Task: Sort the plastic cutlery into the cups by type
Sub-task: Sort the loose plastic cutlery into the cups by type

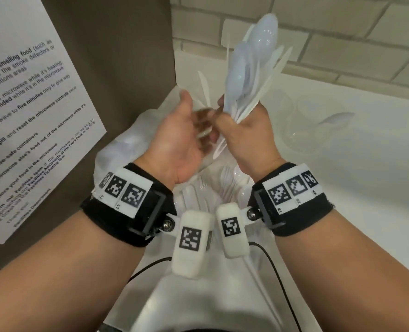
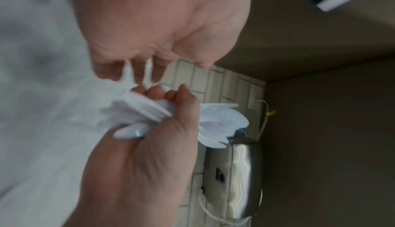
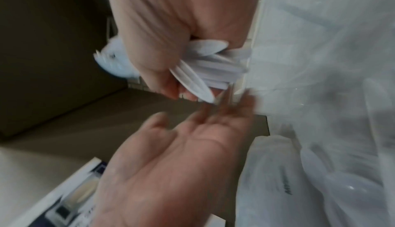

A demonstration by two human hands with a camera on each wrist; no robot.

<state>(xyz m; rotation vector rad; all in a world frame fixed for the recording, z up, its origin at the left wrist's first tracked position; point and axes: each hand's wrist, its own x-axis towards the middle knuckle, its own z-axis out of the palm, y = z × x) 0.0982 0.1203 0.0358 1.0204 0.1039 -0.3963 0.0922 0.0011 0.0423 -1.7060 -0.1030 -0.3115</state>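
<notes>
A person's right hand (image 1: 244, 133) clamps a bundle of white plastic cutlery (image 1: 249, 75) by the handles, spoon bowls fanned up and away, long axis near upright. Just beside it, the left hand (image 1: 184, 140), palm up with fingers loosely spread, reaches toward the protruding handle ends; whether they touch is blurred.

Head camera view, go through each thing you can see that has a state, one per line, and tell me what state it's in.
right hand: gripping the bundle by its handles
cutlery bundle: upright in the fist, spoon bowls up
left hand: palm up beside the bundle, fingers blurred, grip unclear
clear cup: on the counter, one spoon inside
plastic bag: lying crumpled on the counter
</notes>
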